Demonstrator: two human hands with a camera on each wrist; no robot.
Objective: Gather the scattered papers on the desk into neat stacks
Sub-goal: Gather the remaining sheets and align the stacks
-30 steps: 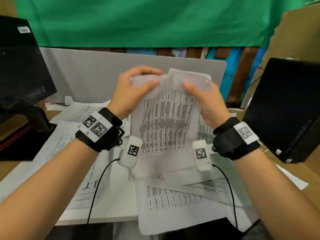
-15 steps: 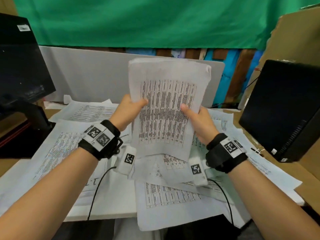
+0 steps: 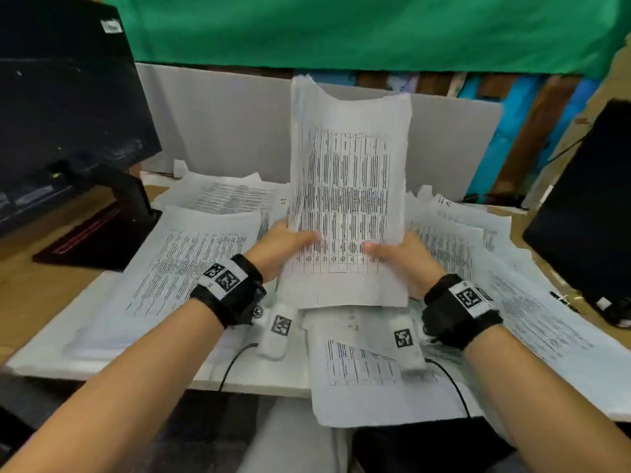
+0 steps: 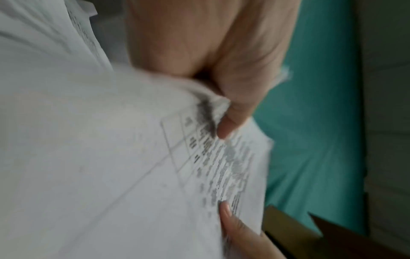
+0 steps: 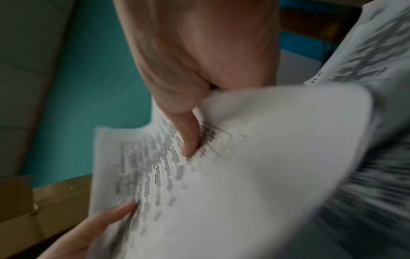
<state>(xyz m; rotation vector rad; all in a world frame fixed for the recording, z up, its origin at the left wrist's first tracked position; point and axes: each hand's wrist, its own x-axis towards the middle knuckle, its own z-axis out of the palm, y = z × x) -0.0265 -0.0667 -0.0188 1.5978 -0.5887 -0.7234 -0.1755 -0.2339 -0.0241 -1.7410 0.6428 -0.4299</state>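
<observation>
Above the middle of the counter (image 3: 41,291), a bundle of papers (image 3: 348,186) stands nearly upright, its lower edge just over the loose sheets (image 3: 191,264) strewn underneath. The left hand (image 3: 280,249) and right hand (image 3: 406,259) each grip a lower side of it, thumbs pressed on the printed front, the other fingers curled behind. From the wrist views the hold looks firm, though blurred. I'd judge this the squaring-up step: the bundle's top edges look ragged. The next move likely calls for tapping its bottom edge on the counter to align the sheets, then laying it down flat as one stack, clear of the monitor (image 3: 65,107) and the dark box (image 3: 587,206).
</observation>
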